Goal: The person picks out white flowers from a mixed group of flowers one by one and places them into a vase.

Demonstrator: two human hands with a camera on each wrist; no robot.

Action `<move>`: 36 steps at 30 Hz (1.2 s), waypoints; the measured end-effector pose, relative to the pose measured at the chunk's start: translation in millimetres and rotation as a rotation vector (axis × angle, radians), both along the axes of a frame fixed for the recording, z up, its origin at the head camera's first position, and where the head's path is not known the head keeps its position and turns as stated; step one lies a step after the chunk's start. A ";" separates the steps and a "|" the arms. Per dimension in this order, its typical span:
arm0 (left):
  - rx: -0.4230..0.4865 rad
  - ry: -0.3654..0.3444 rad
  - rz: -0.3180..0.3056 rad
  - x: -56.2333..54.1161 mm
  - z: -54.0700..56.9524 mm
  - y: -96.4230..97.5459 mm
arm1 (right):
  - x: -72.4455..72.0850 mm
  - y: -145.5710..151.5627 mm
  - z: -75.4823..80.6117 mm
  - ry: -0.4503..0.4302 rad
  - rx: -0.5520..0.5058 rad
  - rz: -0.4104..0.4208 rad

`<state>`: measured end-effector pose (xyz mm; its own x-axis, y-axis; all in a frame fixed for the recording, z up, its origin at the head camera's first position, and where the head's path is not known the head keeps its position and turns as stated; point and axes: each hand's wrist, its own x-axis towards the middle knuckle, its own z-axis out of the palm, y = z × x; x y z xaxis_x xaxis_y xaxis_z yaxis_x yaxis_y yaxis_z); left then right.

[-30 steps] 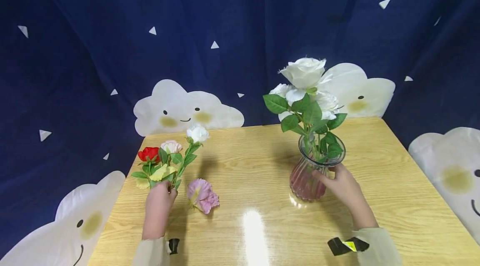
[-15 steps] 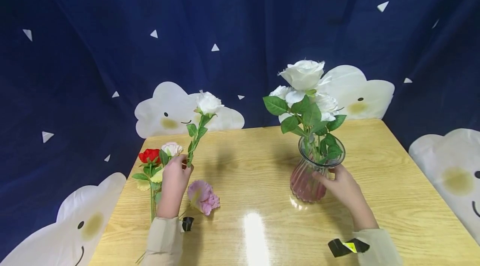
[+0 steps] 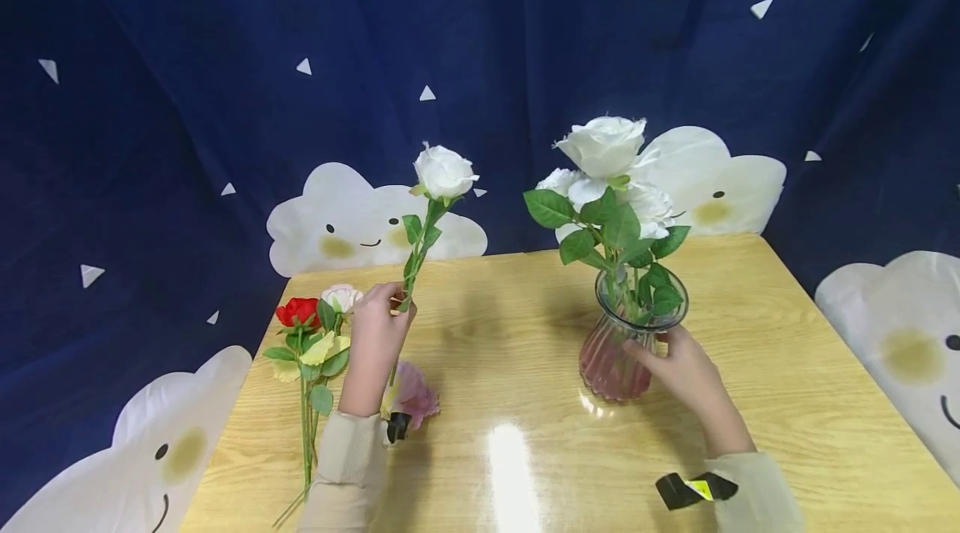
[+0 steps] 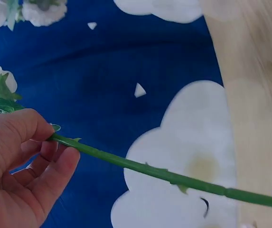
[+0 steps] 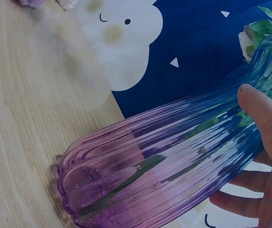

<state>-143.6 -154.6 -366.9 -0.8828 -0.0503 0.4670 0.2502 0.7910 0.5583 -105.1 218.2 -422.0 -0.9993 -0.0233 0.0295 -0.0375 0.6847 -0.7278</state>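
Observation:
My left hand (image 3: 380, 331) pinches the green stem (image 4: 173, 176) of a white rose (image 3: 444, 173) between thumb and fingers. The bloom points up, above the far edge of the table. On the right, my right hand (image 3: 684, 370) grips a ribbed glass vase (image 3: 613, 362), pink toward its base, with the thumb and fingers around its neck in the right wrist view. White flowers (image 3: 604, 148) with green leaves stand in the vase, their stems showing through the glass.
Left of my left hand, a red flower (image 3: 297, 312), a pale pink flower (image 3: 341, 297) and yellow blooms (image 3: 324, 348) lie on the wooden table (image 3: 510, 299). A purple-pink flower (image 3: 417, 396) lies partly behind the left wrist. A navy curtain (image 3: 480, 32) hangs behind.
My left hand has lifted the white rose from the other flowers and carried it up and to the right. My right hand stays on the vase.

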 end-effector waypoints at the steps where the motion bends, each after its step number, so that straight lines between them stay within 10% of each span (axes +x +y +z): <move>1: 0.011 0.001 -0.010 -0.9 2.5 3.6 | -0.2 0.1 0.2 -0.001 0.001 -0.001; 20: 0.180 0.065 -0.279 -17.9 45.8 78.1 | -1.1 0.8 -1.2 0.012 0.005 0.004; 36: 0.258 0.085 -0.450 -11.7 65.8 118.6 | 0.8 -0.8 2.1 0.002 0.087 -0.019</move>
